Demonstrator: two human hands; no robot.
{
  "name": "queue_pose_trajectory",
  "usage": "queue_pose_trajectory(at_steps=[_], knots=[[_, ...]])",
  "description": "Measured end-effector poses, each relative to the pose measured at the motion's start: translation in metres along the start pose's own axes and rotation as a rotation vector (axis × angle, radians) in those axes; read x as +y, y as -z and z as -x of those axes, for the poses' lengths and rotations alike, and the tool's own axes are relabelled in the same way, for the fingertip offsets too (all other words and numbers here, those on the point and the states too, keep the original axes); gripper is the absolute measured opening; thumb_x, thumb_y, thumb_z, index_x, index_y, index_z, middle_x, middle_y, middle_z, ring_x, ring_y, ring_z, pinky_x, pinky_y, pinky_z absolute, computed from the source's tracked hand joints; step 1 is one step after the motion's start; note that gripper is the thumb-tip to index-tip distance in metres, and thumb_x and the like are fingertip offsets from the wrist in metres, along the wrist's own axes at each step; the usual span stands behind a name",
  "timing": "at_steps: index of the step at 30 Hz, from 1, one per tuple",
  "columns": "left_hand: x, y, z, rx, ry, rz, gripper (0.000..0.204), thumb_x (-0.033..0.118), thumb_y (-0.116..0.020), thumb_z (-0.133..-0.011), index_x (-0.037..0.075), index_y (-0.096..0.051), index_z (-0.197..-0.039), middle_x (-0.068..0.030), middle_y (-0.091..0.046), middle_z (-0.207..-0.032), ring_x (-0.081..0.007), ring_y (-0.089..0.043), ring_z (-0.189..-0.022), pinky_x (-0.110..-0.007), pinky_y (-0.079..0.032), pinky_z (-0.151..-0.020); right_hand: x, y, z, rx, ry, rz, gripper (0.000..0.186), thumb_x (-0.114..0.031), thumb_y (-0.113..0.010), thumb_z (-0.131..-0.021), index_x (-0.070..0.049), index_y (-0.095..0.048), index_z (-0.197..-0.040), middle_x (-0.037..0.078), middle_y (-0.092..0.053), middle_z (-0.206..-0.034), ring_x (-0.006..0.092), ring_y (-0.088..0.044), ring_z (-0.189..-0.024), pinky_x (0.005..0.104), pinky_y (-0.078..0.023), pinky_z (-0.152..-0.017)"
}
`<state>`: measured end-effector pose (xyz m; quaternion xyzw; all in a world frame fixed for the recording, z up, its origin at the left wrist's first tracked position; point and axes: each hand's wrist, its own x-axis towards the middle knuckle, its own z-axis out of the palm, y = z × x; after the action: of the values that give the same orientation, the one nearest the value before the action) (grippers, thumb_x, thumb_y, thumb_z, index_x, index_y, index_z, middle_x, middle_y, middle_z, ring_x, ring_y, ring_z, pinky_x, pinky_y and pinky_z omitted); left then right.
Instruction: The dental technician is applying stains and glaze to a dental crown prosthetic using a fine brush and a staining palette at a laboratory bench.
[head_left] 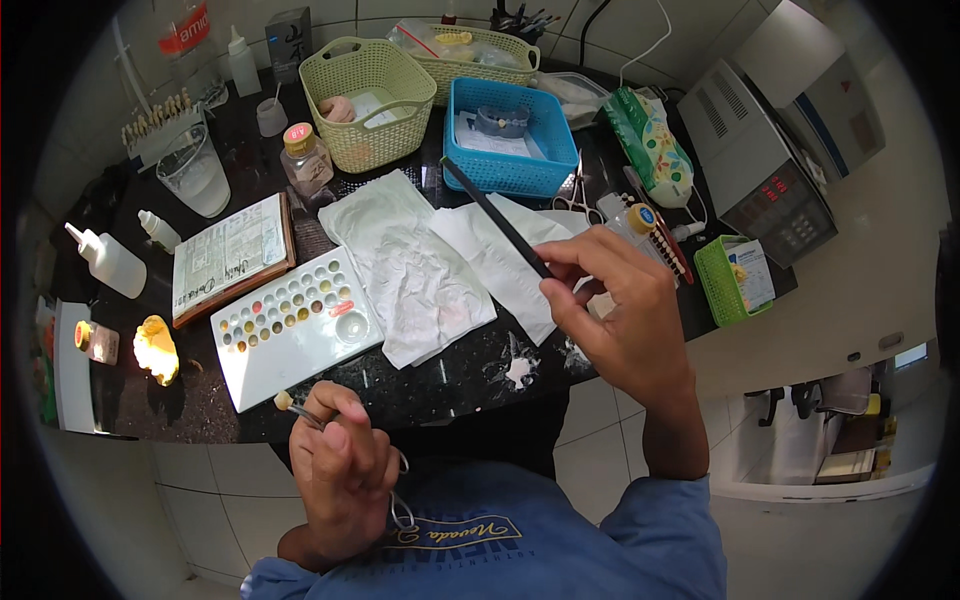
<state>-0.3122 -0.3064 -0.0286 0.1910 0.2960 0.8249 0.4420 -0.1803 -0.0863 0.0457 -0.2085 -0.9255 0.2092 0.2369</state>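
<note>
left hand (342, 470), near left: fingers curled round metal forceps (308, 415). right hand (625, 310), farther right: fingertips pinched on black rod (497, 219).

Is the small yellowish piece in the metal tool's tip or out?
In: the left hand holds the metal tool; the yellowish piece sits at its tip.

The head view looks down from above the blue shirt (610, 540), through the left one of two wide fisheye cameras worn side by side, and faces forward across the surface (470, 378). It is near: the left grip (340, 470) and the right grip (622, 312) appear large. Beyond both grips, the view reaches the tiled wall (720, 25); left of the left grip it catches the floor (190, 470). Straight edges bend toward a dark, round rim.
</note>
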Motion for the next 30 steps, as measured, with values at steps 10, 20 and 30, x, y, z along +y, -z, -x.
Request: queue_pose_trajectory(at_steps=[10,20,30], knots=[[-0.003,-0.027,-0.015,0.090,0.066,-0.226,0.048,0.028,-0.057,-0.096,-0.001,-0.046,-0.134,-0.0146,-0.065,-0.106,0.0026,-0.027,-0.041,-0.016,-0.024,-0.036,-0.013,-0.030,0.051,-0.337,0.071,-0.791,0.024,-0.003,-0.066,-0.083,0.001,-0.065,-0.107,0.008,-0.061,-0.086,0.0148,-0.063,-0.069,0.0266,-0.051,-0.061],[0.005,-0.021,-0.007,0.025,-0.088,-0.014,0.018,0.019,-0.058,-0.096,0.003,-0.063,-0.102,-0.0130,-0.067,-0.090,-0.0037,-0.047,-0.052,-0.019,-0.033,-0.045,-0.019,-0.022,0.055,-0.484,-0.052,-0.711,0.014,-0.011,-0.068,-0.087,0.002,-0.069,-0.092,0.009,-0.067,-0.076,0.0190,-0.065,-0.065,0.0283,-0.048,-0.057],[0.040,0.005,-0.003,0.160,-0.438,0.126,0.024,0.030,-0.046,-0.101,0.010,-0.055,-0.110,-0.0032,-0.065,-0.094,0.0000,-0.023,-0.039,-0.017,-0.024,-0.033,-0.035,0.001,0.033,-0.091,0.095,0.014,0.015,-0.004,-0.074,-0.075,-0.002,-0.069,-0.089,0.009,-0.061,-0.075,0.0225,-0.059,-0.064,0.0332,-0.046,-0.056]])
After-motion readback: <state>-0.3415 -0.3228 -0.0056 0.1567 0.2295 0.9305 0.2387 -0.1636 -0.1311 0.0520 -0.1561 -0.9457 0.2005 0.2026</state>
